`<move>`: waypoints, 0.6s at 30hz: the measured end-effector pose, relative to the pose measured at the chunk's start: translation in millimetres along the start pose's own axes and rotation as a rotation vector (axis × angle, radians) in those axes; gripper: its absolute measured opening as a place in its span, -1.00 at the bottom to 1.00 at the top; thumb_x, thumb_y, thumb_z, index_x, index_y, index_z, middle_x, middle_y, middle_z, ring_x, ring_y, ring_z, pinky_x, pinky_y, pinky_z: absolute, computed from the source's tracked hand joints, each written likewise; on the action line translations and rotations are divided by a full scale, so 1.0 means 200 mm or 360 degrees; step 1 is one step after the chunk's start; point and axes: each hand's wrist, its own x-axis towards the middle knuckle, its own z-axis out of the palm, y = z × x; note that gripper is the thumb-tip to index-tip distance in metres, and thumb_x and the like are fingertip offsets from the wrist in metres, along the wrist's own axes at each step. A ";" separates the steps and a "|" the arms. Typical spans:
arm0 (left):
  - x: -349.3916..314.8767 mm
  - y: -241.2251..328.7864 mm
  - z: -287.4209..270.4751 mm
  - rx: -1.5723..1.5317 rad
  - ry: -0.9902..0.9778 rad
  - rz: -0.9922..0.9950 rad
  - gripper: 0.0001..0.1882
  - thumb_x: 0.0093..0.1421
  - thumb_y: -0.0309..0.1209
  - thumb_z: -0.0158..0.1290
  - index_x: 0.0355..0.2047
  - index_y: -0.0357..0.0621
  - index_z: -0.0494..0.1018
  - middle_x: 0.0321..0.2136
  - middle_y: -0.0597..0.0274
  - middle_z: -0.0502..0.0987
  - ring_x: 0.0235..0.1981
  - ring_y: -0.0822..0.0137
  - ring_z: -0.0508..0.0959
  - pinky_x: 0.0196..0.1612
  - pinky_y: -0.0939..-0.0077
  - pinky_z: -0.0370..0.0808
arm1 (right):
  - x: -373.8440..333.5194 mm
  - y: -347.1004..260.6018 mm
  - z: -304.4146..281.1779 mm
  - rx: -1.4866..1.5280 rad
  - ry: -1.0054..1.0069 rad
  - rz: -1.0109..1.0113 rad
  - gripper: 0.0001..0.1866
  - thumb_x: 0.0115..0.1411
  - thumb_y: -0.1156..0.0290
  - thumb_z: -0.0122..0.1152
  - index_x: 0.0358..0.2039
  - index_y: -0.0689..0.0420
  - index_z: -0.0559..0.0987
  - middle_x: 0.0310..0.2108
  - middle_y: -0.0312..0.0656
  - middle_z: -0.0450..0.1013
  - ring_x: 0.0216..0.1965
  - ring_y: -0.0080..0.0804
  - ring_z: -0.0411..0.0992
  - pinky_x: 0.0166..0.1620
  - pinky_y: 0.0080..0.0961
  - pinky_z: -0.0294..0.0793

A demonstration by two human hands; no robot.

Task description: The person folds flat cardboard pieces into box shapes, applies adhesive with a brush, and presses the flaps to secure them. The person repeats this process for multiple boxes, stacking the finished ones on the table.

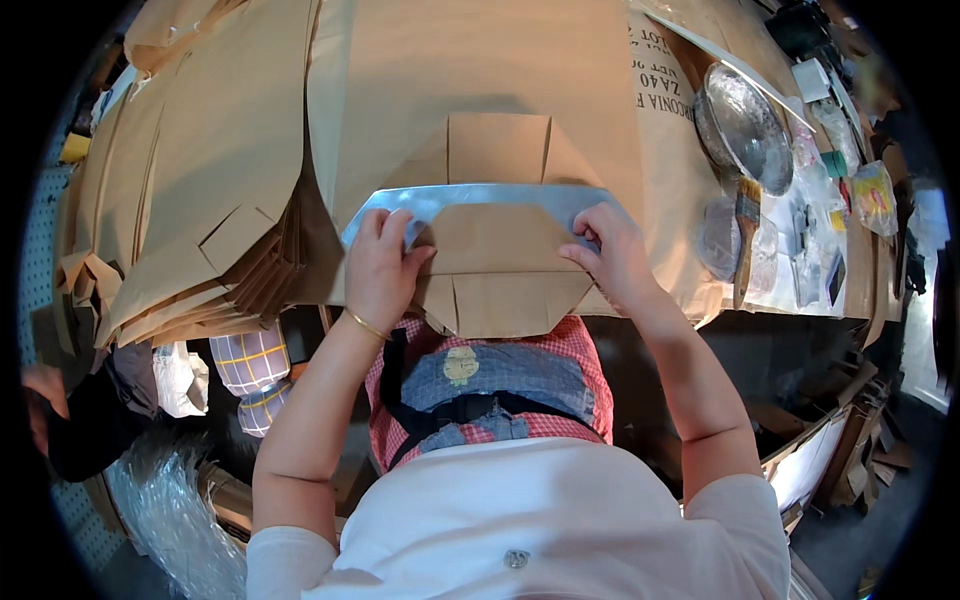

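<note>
In front of me lies a brown paper bag [505, 300] with its end folded into angled flaps. A flat silver metal plate [480, 193] with slanted ends runs across it. Part of a paper flap [495, 235] covers the plate's near side. My left hand [383, 258], with a bangle at the wrist, has its fingers curled round the plate's left end. Closed at the right end is my right hand [612, 252], its thumb toward the flap. The fingertips of both hands are partly hidden. Beyond the plate, another creased paper panel [498, 147] stands out.
A stack of brown paper bags [215, 265] with folded ends lies at left. To the right are a metal bowl [742, 128], a paste brush [746, 225] and several plastic packets. Clear plastic strands [170, 520] hang at lower left. Another person's hand [45, 395] shows at the far left.
</note>
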 end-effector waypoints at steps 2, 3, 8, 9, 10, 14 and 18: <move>0.03 0.07 -0.03 0.0591 0.0064 0.0643 -0.60 0.04 -0.39 0.12 -0.07 -0.12 0.40 -0.04 0.08 0.42 -0.09 0.08 0.45 -0.05 0.22 0.40 | 0.03 -0.01 -0.03 -0.0089 -0.0012 0.0014 -0.72 -0.08 0.36 0.39 -0.47 0.15 0.44 -0.50 -0.17 0.35 -0.44 -0.17 0.36 -0.34 -0.32 0.36; 0.04 0.10 -0.04 0.0888 0.0101 0.0963 -0.59 0.09 -0.38 0.07 -0.02 -0.10 0.40 0.00 0.08 0.41 -0.03 0.10 0.44 0.01 0.21 0.38 | 0.03 0.00 -0.03 -0.0099 -0.0050 0.0070 -0.71 -0.09 0.37 0.41 -0.47 0.16 0.44 -0.48 -0.18 0.35 -0.44 -0.23 0.36 -0.35 -0.35 0.36; 0.04 0.12 0.07 0.0606 -0.0547 0.1258 -0.52 0.15 -0.39 -0.11 0.12 -0.15 0.32 0.20 0.03 0.26 0.25 0.05 0.22 0.27 0.13 0.18 | 0.12 -0.01 -0.02 -0.0195 -0.0193 0.0337 -0.65 -0.14 0.35 0.48 -0.43 0.18 0.47 -0.42 -0.19 0.41 -0.42 -0.33 0.38 -0.35 -0.42 0.40; 0.02 0.14 0.06 0.0621 -0.0589 0.1191 -0.52 0.15 -0.39 -0.10 0.11 -0.19 0.32 0.21 0.01 0.24 0.27 0.04 0.19 0.29 0.11 0.15 | 0.15 -0.03 -0.01 -0.0214 -0.0005 0.0255 -0.67 -0.13 0.34 0.46 -0.40 0.17 0.50 -0.41 -0.17 0.45 -0.39 -0.27 0.42 -0.34 -0.38 0.41; 0.01 0.16 0.07 0.0648 -0.0577 0.1183 -0.52 0.15 -0.39 -0.10 0.10 -0.21 0.32 0.21 -0.01 0.24 0.27 0.04 0.19 0.29 0.10 0.14 | 0.18 -0.04 0.00 -0.0233 0.0185 0.0179 -0.68 -0.11 0.34 0.44 -0.36 0.16 0.53 -0.40 -0.15 0.49 -0.37 -0.22 0.46 -0.32 -0.34 0.43; 0.00 0.20 0.07 0.0723 -0.0565 0.1139 -0.52 0.14 -0.36 -0.09 0.09 -0.26 0.32 0.20 -0.05 0.25 0.26 0.05 0.21 0.31 0.09 0.10 | 0.40 0.04 -0.02 0.0044 0.0442 -0.0059 -0.63 -0.05 0.35 0.37 -0.18 0.13 0.56 -0.33 -0.07 0.53 -0.33 -0.13 0.51 -0.29 -0.31 0.49; -0.02 0.20 0.08 0.0733 -0.0536 0.1092 -0.54 0.15 -0.36 -0.09 0.07 -0.26 0.33 0.18 -0.06 0.28 0.23 0.04 0.25 0.29 0.11 0.13 | 0.47 -0.13 -0.17 -0.0162 -0.0809 0.0338 -0.57 0.01 0.33 0.30 -0.09 0.19 0.51 -0.17 0.00 0.50 -0.18 -0.15 0.51 -0.15 -0.33 0.52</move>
